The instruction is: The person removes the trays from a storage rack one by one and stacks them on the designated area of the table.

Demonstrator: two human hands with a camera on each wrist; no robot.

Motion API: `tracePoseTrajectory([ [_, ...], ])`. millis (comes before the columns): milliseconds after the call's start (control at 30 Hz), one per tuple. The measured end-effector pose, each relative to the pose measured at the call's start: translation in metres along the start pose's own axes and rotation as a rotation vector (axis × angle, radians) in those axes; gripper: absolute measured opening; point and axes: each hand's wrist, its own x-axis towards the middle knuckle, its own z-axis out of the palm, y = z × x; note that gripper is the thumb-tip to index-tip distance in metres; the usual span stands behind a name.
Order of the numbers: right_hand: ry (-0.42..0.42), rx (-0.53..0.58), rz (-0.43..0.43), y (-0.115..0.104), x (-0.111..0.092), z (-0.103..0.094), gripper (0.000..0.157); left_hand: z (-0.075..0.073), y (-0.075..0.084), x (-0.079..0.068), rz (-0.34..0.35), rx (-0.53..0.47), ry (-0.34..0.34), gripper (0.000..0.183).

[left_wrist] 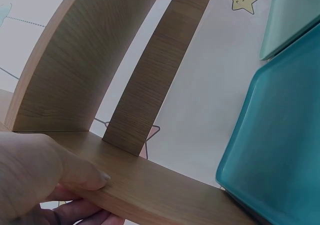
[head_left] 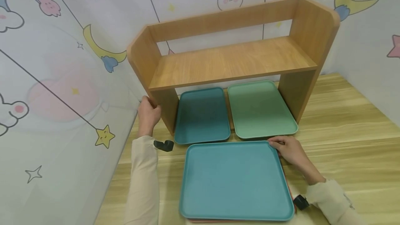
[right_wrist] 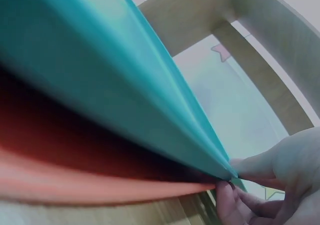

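Note:
My left hand [head_left: 149, 115] grips the left side panel of a wooden desktop shelf [head_left: 232, 60]. In the left wrist view the thumb lies on the panel's inner face and the fingers curl behind its edge. At the far right corner of a light blue tray [head_left: 235, 180], my right hand [head_left: 290, 150] pinches the rim. Under that tray is a coral-red tray [right_wrist: 100, 185], mostly hidden in the head view. In the right wrist view a dark gap separates the two, narrowing toward the pinched corner.
Beneath the shelf board, a dark teal tray [head_left: 203, 114] lies at left and a pale green tray [head_left: 262, 108] at right. All stand on a wood-grain table [head_left: 353, 148]. A cartoon-printed wall covering [head_left: 68, 96] closes off the left side and back.

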Motion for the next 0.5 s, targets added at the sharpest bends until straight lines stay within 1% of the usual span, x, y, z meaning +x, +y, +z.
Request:
tracePoseTrajectory([
  [267, -0.034, -0.016, -0.016, 0.0045, 0.0059, -0.0058, 0.030, 0.0008, -0.0020, 0.0008, 0.000, -0.005, -0.001, 0.025],
  [500, -0.082, 0.008, -0.020, 0.0042, 0.0046, -0.0100, 0.032, 0.0006, -0.0014, 0.0005, 0.009, 0.000, -0.002, 0.024],
])
